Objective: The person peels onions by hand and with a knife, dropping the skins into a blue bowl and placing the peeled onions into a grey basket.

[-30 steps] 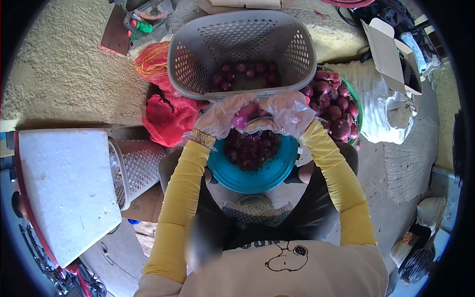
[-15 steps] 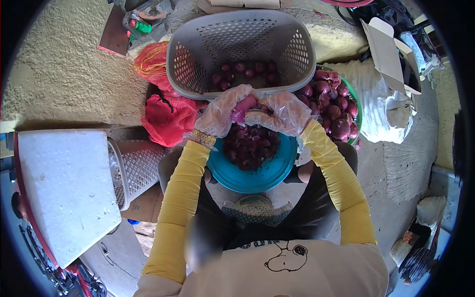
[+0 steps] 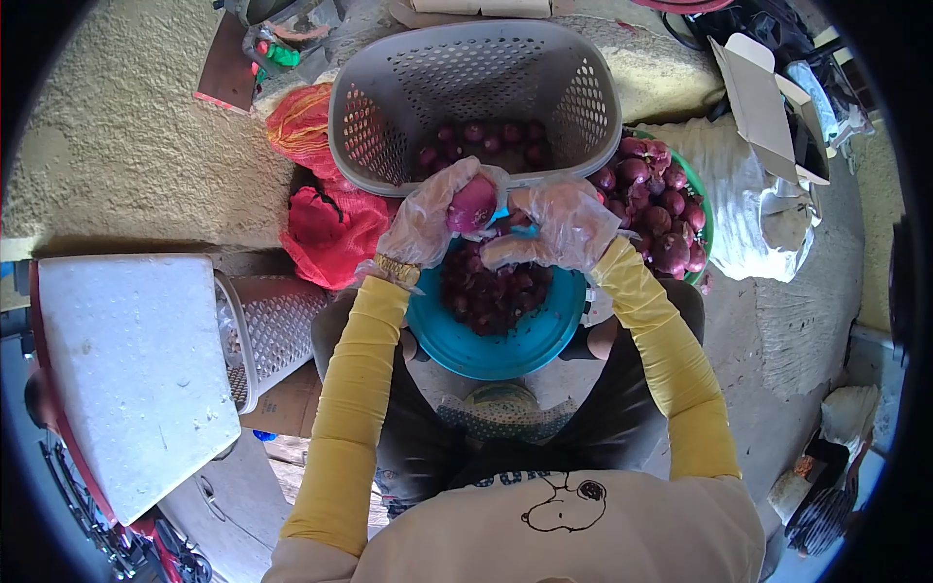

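My left hand (image 3: pixel 428 219), in a clear plastic glove, grips a red onion (image 3: pixel 472 206) with smooth, shiny purple skin. Just to its right is my right hand (image 3: pixel 562 225), gloved the same way. Its thumb and fingers are apart, and the basin's blue shows between them. Whether a scrap of peel sits at its fingertips is hard to make out. Below both hands, a blue basin (image 3: pixel 486 361) between my knees holds a pile of dark red onion skins (image 3: pixel 496 296).
A grey perforated basket (image 3: pixel 476 180) with several red onions (image 3: pixel 491 143) stands beyond my hands. At right, a green-rimmed tub (image 3: pixel 708 219) is full of onions, beside a white sack (image 3: pixel 739 185). Red mesh bags (image 3: pixel 335 233) and a white foam lid (image 3: pixel 131 379) are at left.
My right hand has drawn away from the onion, and its thumb and fingers have spread. The left hand has turned the onion, so more of its purple side shows.
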Motion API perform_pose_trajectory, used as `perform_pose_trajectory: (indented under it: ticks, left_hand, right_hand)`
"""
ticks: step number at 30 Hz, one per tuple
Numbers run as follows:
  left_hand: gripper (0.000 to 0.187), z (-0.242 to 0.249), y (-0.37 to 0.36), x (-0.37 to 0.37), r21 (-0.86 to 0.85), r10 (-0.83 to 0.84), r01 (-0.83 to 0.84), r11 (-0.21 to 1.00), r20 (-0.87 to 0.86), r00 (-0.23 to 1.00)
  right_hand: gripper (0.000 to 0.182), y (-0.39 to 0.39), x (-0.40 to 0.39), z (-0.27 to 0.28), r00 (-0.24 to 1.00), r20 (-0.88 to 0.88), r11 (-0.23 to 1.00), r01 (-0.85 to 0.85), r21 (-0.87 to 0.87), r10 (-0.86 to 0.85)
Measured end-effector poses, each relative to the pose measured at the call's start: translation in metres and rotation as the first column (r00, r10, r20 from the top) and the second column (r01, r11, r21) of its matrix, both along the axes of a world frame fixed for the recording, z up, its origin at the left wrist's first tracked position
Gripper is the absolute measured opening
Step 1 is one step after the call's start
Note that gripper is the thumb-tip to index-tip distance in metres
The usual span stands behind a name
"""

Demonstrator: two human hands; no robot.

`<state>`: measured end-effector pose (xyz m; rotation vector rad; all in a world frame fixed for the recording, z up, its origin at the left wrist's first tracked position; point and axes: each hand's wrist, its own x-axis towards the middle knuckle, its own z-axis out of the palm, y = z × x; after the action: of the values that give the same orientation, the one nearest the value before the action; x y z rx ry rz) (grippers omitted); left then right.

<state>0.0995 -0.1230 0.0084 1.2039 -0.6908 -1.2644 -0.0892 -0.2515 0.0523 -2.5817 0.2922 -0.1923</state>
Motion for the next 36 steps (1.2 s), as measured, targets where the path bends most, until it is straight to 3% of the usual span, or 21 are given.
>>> perform_pose_trajectory:
  ticks: [1, 2, 4, 5, 6, 7, 8, 9, 10, 13, 17, 19, 25, 26, 29, 31, 32, 33, 34, 35, 36]
  left_hand:
    - [0.046, -0.004, -0.001, -0.001, -0.065, 0.060, -0.049, 0.997, 0.175, 0.983]
    - [0.046, -0.008, 0.000, 0.000, -0.064, 0.059, -0.048, 0.997, 0.175, 0.983]
    - [0.045, 0.010, 0.000, -0.003, -0.036, -0.019, 0.016, 0.999, -0.078, 0.997]
    - [0.045, 0.000, 0.001, -0.002, -0.036, -0.019, 0.017, 0.999, -0.078, 0.997]
    - [0.045, -0.006, 0.002, -0.002, -0.260, 0.099, 0.003, 0.966, 0.379, 0.920]
    - [0.045, -0.012, 0.002, -0.001, -0.452, 0.294, 0.095, 0.887, 0.712, 0.637]
    - [0.045, -0.017, 0.002, 0.002, -0.453, 0.295, 0.096, 0.886, 0.713, 0.636]
    - [0.044, -0.003, -0.002, 0.002, -0.268, 0.099, 0.006, 0.963, 0.375, 0.922]
    - [0.044, 0.006, -0.004, 0.001, -0.052, -0.024, 0.019, 0.998, -0.088, 0.996]
    - [0.045, 0.009, -0.004, 0.010, 0.063, 0.100, -0.086, 0.994, -0.266, 0.959]
    - [0.038, 0.008, -0.002, 0.015, 0.054, 0.201, -0.193, 0.980, -0.290, 0.936]
    - [0.032, 0.004, 0.003, 0.010, -0.147, 0.147, -0.151, 0.978, -0.037, 0.988]
    - [0.031, -0.002, -0.001, 0.012, -0.249, 0.003, -0.018, 0.968, -0.058, 0.998]
    - [0.031, -0.004, -0.002, 0.015, -0.248, 0.004, -0.018, 0.968, -0.058, 0.998]
    - [0.031, 0.001, -0.002, 0.019, 0.049, 0.028, -0.014, 0.999, -0.313, 0.949]
    - [0.034, -0.011, 0.001, 0.020, -0.112, -0.129, 0.120, 0.986, -0.075, 0.989]
    - [0.034, -0.021, 0.002, 0.020, -0.111, -0.131, 0.122, 0.986, -0.077, 0.988]
    - [0.037, -0.028, 0.004, 0.018, -0.163, -0.068, 0.129, 0.978, 0.333, 0.940]
    - [0.041, -0.034, 0.006, 0.018, -0.207, 0.028, 0.156, 0.966, 0.682, 0.731]
    - [0.041, -0.039, 0.008, 0.020, -0.207, 0.028, 0.156, 0.966, 0.681, 0.732]
    - [0.045, -0.034, 0.010, 0.021, -0.224, 0.032, 0.239, 0.945, 0.788, 0.614]
  right_hand:
    - [0.068, -0.001, 0.000, 0.001, 1.000, 0.009, 0.999, 0.013, -0.030, -0.013]
    - [0.068, -0.001, 0.001, 0.003, 1.000, 0.009, 0.999, 0.013, -0.029, -0.013]
    - [0.072, 0.001, 0.003, 0.008, 0.994, 0.088, 0.996, 0.068, -0.055, -0.063]
    - [0.072, 0.001, 0.003, 0.009, 0.994, 0.088, 0.996, 0.068, -0.056, -0.063]
    - [0.070, 0.001, 0.003, 0.010, 0.996, 0.063, 0.996, 0.066, -0.065, -0.061]
    - [0.068, 0.001, 0.003, 0.011, 0.997, 0.039, 0.995, 0.063, -0.074, -0.060]
    - [0.068, 0.000, 0.003, 0.009, 0.997, 0.040, 0.995, 0.064, -0.075, -0.061]
    - [0.064, 0.000, 0.002, 0.006, 0.997, 0.080, 1.000, 0.015, 0.004, -0.015]
    - [0.060, -0.001, 0.001, 0.004, 0.992, 0.122, 0.996, -0.038, 0.080, 0.028]
    - [0.052, 0.001, -0.001, 0.008, 1.000, 0.004, 0.996, -0.021, 0.088, 0.021]
    - [0.055, -0.001, 0.003, 0.007, 0.990, -0.136, 0.983, 0.070, 0.172, -0.046]
    - [0.058, 0.000, 0.003, 0.005, 0.999, -0.021, 0.997, 0.049, -0.052, -0.050]
    - [0.071, -0.001, 0.000, 0.011, 0.997, -0.078, 0.992, -0.010, -0.128, 0.000]
    - [0.071, -0.001, 0.001, 0.012, 0.997, -0.078, 0.992, -0.011, -0.128, 0.001]
    - [0.071, 0.000, 0.003, 0.011, 0.994, -0.103, 0.995, 0.009, -0.097, -0.019]
    - [0.070, -0.001, 0.004, 0.008, 0.995, 0.023, 0.992, 0.100, -0.079, -0.099]
    - [0.070, -0.001, 0.004, 0.007, 0.995, 0.021, 0.992, 0.102, -0.078, -0.101]
    - [0.068, -0.001, 0.004, 0.006, 0.993, 0.041, 0.986, 0.114, -0.126, -0.110]
    - [0.067, -0.001, 0.005, 0.006, 0.991, 0.063, 0.977, 0.126, -0.173, -0.117]
    - [0.067, -0.001, 0.005, 0.008, 0.991, 0.062, 0.977, 0.126, -0.173, -0.117]
    - [0.067, 0.000, 0.006, 0.011, 0.993, 0.000, 0.980, 0.120, -0.157, -0.122]
